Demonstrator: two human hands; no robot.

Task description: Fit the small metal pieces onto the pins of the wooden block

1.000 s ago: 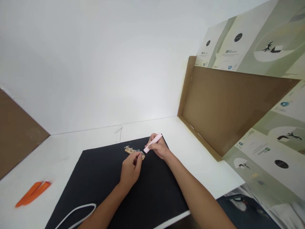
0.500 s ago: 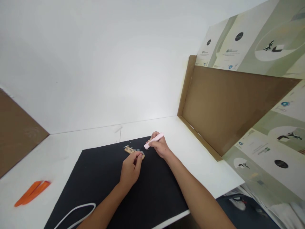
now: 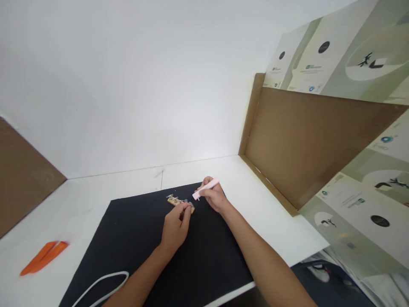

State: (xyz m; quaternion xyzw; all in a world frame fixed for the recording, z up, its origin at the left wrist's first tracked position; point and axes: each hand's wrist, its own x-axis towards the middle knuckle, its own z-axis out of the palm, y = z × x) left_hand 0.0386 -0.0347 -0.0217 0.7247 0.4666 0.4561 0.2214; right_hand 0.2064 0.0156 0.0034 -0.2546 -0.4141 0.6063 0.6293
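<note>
My left hand (image 3: 175, 224) is closed in a pinch at the right end of a small tan piece (image 3: 173, 201) that carries several shiny metal parts. Its fingertips cover part of that piece, so the exact hold is hard to make out. Up and to the right, my right hand (image 3: 214, 197) grips a pale pink stick-like tool (image 3: 206, 189). The tool's lower left end is close to the tan piece, with a gap between them. Beneath both hands is a black mat (image 3: 137, 238).
An orange object (image 3: 44, 258) lies on the white table (image 3: 83, 204) at the left. A white cable (image 3: 104, 279) curves over the mat's lower left. Cardboard panels (image 3: 303, 136) stand at the right, and a brown one (image 3: 25, 175) at the left.
The view has shifted very slightly. Both hands, the pink tool and the tan piece look almost the same as before.
</note>
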